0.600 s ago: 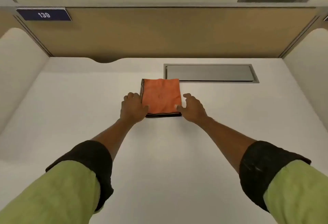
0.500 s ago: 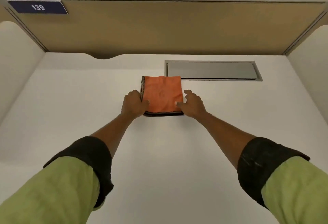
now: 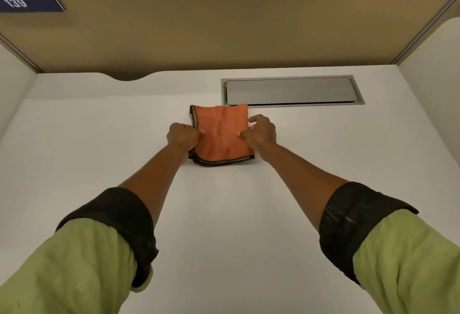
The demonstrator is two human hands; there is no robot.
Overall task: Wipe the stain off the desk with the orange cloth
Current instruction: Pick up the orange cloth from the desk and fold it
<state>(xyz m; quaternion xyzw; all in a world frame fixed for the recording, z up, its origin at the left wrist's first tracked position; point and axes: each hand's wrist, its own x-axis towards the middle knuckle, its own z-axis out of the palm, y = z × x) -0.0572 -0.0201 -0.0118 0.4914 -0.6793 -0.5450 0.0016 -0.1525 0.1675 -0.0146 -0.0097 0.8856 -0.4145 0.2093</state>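
Since the earlier frames our hands have closed in on the cloth from its edges, and its top layer now shows wrinkles between them.

Item: folded orange microfibre cloth with dark stitched border [image 3: 221, 134]. It lies flat on the white surface [image 3: 224, 214], centre of view, far edge just touching the frame of the hatch. Layered dark hems show along the near and left edges.

Item: our left hand [image 3: 183, 137]. Curled shut on the left edge of the cloth, thumb on top, fingers tucked at the border.

Item: our right hand [image 3: 261, 130]. Pinching the right edge of the cloth, thumb pressed onto the orange face, index finger raised above.

Item: rolled lime-green sleeves with black cuffs [image 3: 358, 226], one on each forearm.

Item: rectangular grey metal cable hatch [image 3: 291, 91], recessed in the surface, just behind and to the right of the cloth.

Item: tan partition panel [image 3: 224, 27] standing along the far edge of the surface.

Item: dark blue number plate reading 139 [image 3: 27, 2], upper left corner of the panel.

Stain: we cannot make one out on the surface.
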